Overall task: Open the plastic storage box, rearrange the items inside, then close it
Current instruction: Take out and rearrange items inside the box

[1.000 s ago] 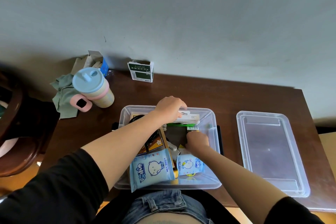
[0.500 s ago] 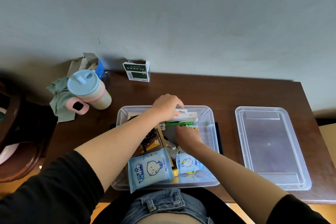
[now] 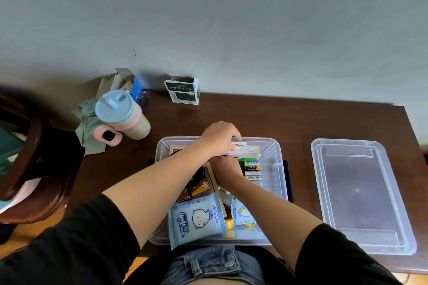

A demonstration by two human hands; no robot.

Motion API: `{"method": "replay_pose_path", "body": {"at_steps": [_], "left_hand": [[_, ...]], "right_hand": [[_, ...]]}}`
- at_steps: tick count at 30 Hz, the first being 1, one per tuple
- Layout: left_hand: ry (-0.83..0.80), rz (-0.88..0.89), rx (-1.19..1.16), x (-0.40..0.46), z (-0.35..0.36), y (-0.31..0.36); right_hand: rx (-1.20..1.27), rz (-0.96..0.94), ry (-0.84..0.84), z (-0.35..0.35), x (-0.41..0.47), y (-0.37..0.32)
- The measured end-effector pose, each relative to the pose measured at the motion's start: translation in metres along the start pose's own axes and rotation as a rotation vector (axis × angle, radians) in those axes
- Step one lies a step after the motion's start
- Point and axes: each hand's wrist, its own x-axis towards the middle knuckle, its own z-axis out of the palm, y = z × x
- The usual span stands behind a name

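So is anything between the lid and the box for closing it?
Yes. Both hands are inside the box: the left hand holds a white pack at the far wall, the right hand is beside the batteries. The lid lies on the table, right of the box.

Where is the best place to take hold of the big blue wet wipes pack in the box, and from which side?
Probably the near edge of the large wet wipes pack, approached from above on the person's side. It leans against the storage box front wall with that edge raised, and the left hand and right hand are working farther back.
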Motion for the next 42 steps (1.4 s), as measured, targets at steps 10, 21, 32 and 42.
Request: {"method": "replay_pose_path", "body": {"at_steps": [10,21,32,42], "left_hand": [[0.010,-0.005,-0.016,0.000,0.002,-0.001],[0.025,0.009,-0.004,-0.003,0.003,0.000],[0.033,0.002,-0.007,-0.004,0.005,0.000],[0.039,0.000,0.018,-0.004,0.005,0.000]], "right_hand": [[-0.097,0.007,-0.065,-0.003,0.005,-0.003],[-0.087,0.048,-0.066,-0.003,0.001,-0.003],[-0.133,0.069,-0.070,-0.001,-0.008,0.006],[0.202,0.188,0.073,-0.002,-0.014,0.015]]}}
